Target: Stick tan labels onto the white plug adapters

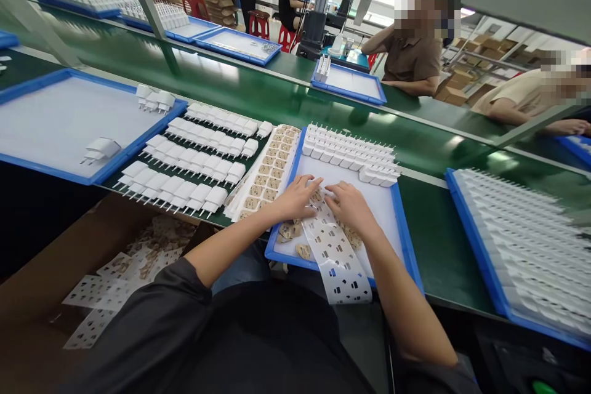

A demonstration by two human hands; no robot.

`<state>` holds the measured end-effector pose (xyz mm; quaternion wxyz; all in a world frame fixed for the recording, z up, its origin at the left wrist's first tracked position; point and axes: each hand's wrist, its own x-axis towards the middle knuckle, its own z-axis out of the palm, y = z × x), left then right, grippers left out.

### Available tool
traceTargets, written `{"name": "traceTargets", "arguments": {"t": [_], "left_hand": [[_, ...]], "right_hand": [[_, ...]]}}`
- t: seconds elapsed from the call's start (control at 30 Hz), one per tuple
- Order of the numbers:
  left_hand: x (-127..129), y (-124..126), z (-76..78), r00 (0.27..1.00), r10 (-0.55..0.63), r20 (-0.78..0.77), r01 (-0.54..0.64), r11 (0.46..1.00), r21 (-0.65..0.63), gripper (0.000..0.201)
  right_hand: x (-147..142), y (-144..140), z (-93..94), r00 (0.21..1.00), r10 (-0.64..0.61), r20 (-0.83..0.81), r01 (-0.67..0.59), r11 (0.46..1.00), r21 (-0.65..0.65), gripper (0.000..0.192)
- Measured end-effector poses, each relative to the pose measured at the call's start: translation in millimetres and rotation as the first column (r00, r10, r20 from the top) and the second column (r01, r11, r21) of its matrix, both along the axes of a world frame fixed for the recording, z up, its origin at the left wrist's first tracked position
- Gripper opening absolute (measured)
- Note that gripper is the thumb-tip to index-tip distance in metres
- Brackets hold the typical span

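A white backing sheet with rows of dark cut-outs hangs over the front rim of a blue-edged tray. My left hand grips the sheet's far left edge, fingers bent and thumb low. On the opposite side my right hand curls its fingers over the same far end. Between the fingertips a tan piece shows, partly covered. Loose tan pieces lie beside the sheet. White plug adapters stand in rows at the tray's back, prongs pointing away.
Left of the tray lie stacked tan sticker sheets and rows of white adapters. Another blue-rimmed tray sits further left. A full adapter tray is on the right. Discarded sheets fill a box below. People sit across the green bench.
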<state>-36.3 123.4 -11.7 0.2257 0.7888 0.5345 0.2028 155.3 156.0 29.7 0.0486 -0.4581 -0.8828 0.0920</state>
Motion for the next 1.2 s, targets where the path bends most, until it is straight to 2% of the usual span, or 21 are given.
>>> {"name": "traceTargets", "arguments": {"t": [0.1,0.23,0.4,0.6,0.93,1.1,1.2], "left_hand": [[-0.6,-1.4,-3.7,0.999,0.024,0.044,-0.025,0.999,0.028,0.098],[-0.1,-1.3,-7.3,0.998,0.041,0.057,-0.044,0.997,0.059,0.096],[0.8,-1.7,-9.9,0.997,0.045,0.064,-0.051,0.994,0.102,0.093],[0.7,-2.7,-10.2,0.996,0.066,0.064,-0.072,0.993,0.091,0.094],[1.6,-2.2,-7.4,0.993,0.091,0.078,-0.095,0.994,0.046,0.095],[2.6,-2.4,-6.7,0.994,0.094,0.064,-0.097,0.994,0.045,0.095],[2.5,-2.8,-2.1,0.987,0.111,0.114,-0.115,0.993,0.026,0.092]], "right_hand": [[-17.2,22.2,-12.0,0.999,-0.017,0.032,0.018,1.0,-0.022,0.023],[-12.7,28.1,-28.0,1.0,-0.019,-0.002,0.019,0.998,-0.052,0.018],[-6.8,21.7,-38.3,0.997,-0.039,-0.073,0.036,0.998,-0.044,0.036],[-4.6,26.1,-43.0,0.985,0.021,-0.171,-0.033,0.997,-0.068,0.017],[-4.4,37.9,-50.2,0.946,0.054,-0.32,-0.081,0.994,-0.071,0.034],[-4.0,40.2,-48.0,0.934,0.031,-0.356,-0.059,0.996,-0.068,0.027],[-1.3,38.7,-37.8,0.914,0.029,-0.404,-0.064,0.995,-0.075,0.025]]}}
